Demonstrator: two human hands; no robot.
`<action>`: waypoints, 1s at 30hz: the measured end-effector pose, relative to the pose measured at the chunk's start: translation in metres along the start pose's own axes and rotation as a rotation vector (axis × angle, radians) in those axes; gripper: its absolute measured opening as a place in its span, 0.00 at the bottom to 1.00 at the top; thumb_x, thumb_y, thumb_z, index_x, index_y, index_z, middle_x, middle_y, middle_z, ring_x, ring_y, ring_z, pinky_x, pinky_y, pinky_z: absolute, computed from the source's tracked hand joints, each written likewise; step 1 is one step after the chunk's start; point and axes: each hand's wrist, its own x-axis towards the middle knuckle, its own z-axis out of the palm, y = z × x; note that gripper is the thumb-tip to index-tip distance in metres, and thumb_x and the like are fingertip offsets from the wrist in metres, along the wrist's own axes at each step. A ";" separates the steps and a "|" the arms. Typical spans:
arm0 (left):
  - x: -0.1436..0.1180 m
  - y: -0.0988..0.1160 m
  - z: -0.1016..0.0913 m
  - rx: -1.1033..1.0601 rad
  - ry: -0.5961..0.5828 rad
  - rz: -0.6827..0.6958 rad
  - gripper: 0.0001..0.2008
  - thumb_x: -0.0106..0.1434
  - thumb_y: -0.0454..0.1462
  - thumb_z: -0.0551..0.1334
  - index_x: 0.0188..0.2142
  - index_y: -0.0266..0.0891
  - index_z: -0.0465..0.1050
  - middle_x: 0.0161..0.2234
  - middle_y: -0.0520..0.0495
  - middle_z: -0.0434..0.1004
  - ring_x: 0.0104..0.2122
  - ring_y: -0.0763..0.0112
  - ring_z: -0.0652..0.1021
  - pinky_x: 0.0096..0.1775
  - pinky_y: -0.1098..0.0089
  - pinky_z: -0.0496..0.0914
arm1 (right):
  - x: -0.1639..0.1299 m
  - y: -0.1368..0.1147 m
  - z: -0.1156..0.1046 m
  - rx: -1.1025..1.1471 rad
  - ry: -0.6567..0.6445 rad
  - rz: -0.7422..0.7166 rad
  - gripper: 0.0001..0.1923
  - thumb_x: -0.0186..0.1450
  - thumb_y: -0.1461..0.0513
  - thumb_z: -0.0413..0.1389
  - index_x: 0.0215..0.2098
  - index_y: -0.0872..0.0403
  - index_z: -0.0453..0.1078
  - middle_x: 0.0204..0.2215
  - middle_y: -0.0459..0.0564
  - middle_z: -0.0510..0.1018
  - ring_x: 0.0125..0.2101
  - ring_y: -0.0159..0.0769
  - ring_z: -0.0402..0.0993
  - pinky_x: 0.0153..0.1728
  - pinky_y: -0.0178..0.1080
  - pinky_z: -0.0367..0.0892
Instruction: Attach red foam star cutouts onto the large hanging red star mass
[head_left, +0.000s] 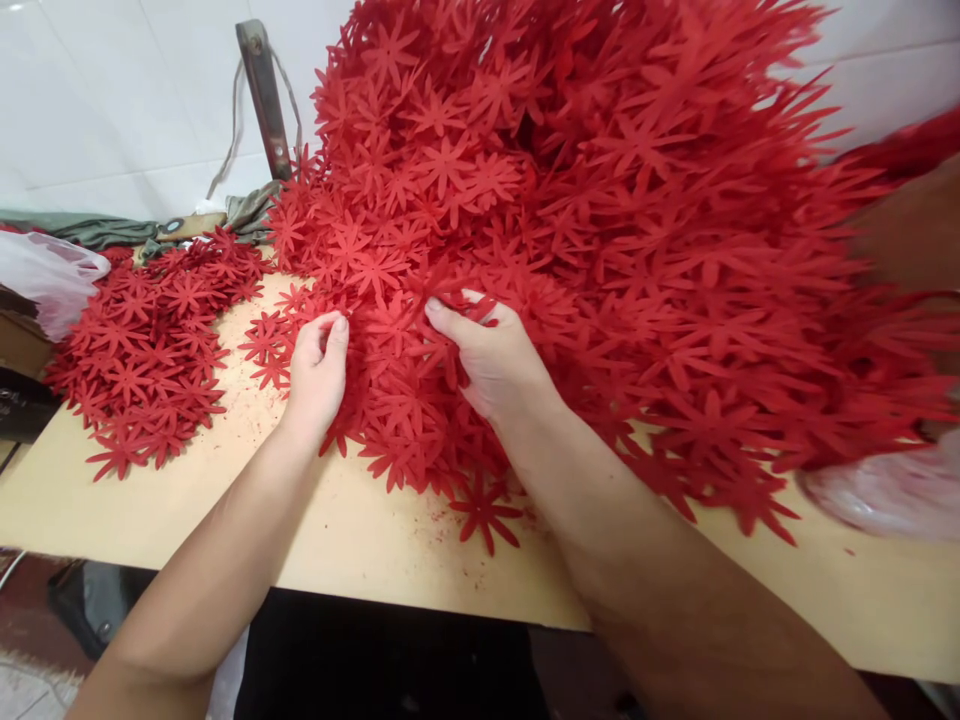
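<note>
A big heap of red flower-shaped cutouts (600,220), each with several narrow petals, covers much of the table. At the left edge of this heap is my left hand (316,368), its thumb and forefinger pressed together in a pinch. Whatever lies between those fingertips, if anything, is too small to make out against the red behind. My right hand (499,355) reaches into the front of the heap, thumb on top, closed on a red flower cutout (450,290). Its other fingers are partly hidden among the petals. One flower cutout (486,512) lies flat near the table's front edge.
A smaller pile of red cutouts (154,350) lies on the left of the pale table (360,540). Plastic bags stand at the left (52,275) and right (892,490). Behind are a green cloth (82,230), a metal bar (264,100) with a cord, and a tiled wall.
</note>
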 end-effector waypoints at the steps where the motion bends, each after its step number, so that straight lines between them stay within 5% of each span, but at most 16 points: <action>1: 0.001 -0.002 -0.001 0.055 0.042 0.067 0.17 0.58 0.49 0.60 0.38 0.39 0.71 0.41 0.47 0.73 0.41 0.71 0.72 0.48 0.68 0.65 | -0.001 0.001 0.001 -0.012 -0.001 0.005 0.06 0.49 0.62 0.62 0.25 0.52 0.69 0.23 0.39 0.73 0.28 0.26 0.69 0.37 0.33 0.67; 4: 0.001 -0.001 -0.005 0.139 0.090 0.229 0.20 0.58 0.49 0.60 0.45 0.40 0.70 0.50 0.43 0.69 0.48 0.67 0.70 0.53 0.66 0.62 | -0.003 0.002 0.004 -0.100 -0.037 0.005 0.10 0.52 0.57 0.62 0.22 0.53 0.66 0.20 0.40 0.68 0.24 0.26 0.65 0.32 0.32 0.65; 6: -0.002 0.004 -0.005 0.104 0.023 0.267 0.19 0.59 0.48 0.59 0.45 0.41 0.71 0.49 0.44 0.70 0.49 0.67 0.70 0.54 0.66 0.63 | -0.005 0.001 0.005 -0.168 -0.060 -0.028 0.14 0.54 0.54 0.60 0.19 0.53 0.63 0.18 0.40 0.65 0.22 0.25 0.61 0.29 0.32 0.62; 12: -0.019 0.018 0.005 -0.178 -0.237 0.036 0.13 0.54 0.45 0.65 0.37 0.41 0.75 0.37 0.50 0.77 0.38 0.73 0.76 0.46 0.71 0.68 | -0.015 0.000 0.007 -0.428 -0.186 -0.146 0.22 0.55 0.54 0.60 0.15 0.53 0.53 0.14 0.39 0.54 0.19 0.24 0.49 0.21 0.33 0.51; 21: -0.011 0.017 0.005 -0.433 -0.109 -0.122 0.11 0.51 0.43 0.68 0.24 0.37 0.71 0.21 0.56 0.71 0.22 0.82 0.69 0.30 0.78 0.67 | -0.015 0.004 0.010 -0.318 -0.358 -0.118 0.09 0.53 0.61 0.60 0.22 0.54 0.63 0.20 0.40 0.65 0.23 0.24 0.60 0.27 0.32 0.61; 30: -0.008 0.016 0.006 -0.466 -0.097 -0.177 0.14 0.45 0.41 0.71 0.22 0.36 0.68 0.19 0.57 0.69 0.20 0.84 0.68 0.27 0.80 0.64 | -0.013 0.006 0.008 -0.311 -0.290 -0.084 0.18 0.52 0.54 0.62 0.19 0.54 0.59 0.17 0.38 0.60 0.21 0.23 0.57 0.26 0.31 0.60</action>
